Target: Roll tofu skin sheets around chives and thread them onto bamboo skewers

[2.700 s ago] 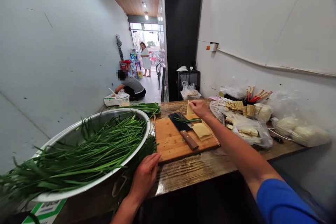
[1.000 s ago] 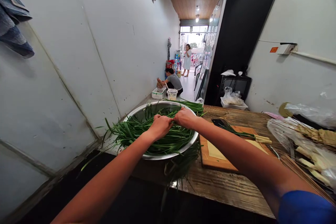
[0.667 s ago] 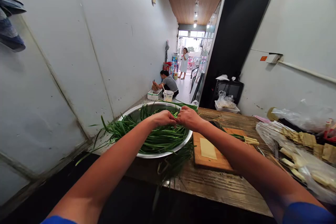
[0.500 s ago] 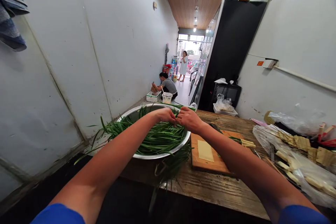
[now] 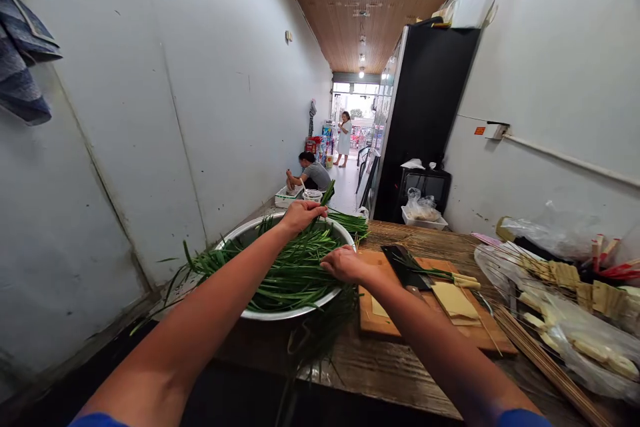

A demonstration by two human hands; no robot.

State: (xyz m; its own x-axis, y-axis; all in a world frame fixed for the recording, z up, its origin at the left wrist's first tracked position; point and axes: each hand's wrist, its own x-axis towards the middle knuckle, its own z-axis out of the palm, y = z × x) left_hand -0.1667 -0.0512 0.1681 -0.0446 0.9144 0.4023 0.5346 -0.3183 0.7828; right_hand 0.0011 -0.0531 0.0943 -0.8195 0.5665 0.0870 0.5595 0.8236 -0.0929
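A wide metal bowl [image 5: 240,228] stands on the wooden table, heaped with long green garlic chives [image 5: 295,280]. Over its far right side my left hand [image 5: 303,215] is closed around a few chives, whose green ends [image 5: 328,192] stick up beyond the fingers. Lower, at the bowl's right rim, my right hand [image 5: 346,263] has its fingers drawn together on chives at the edge of the heap; the fingertips are partly hidden among the leaves. Behind the rim a sorted bunch of chives [image 5: 350,221] lies on the table.
Right of the bowl, a cutting board [image 5: 373,330] holds a cleaver [image 5: 403,267], tofu-skin sheets [image 5: 455,300] and chive-wrapped rolls [image 5: 465,280]. Wooden skewers [image 5: 550,367] and a plastic bag [image 5: 575,327] lie farther right. Beyond, one person [image 5: 317,173] crouches and another [image 5: 344,137] stands.
My hands were together above the bowl; they are now apart. The right has come down and nearer to me, while the left stays high with chives. The view has tilted up.
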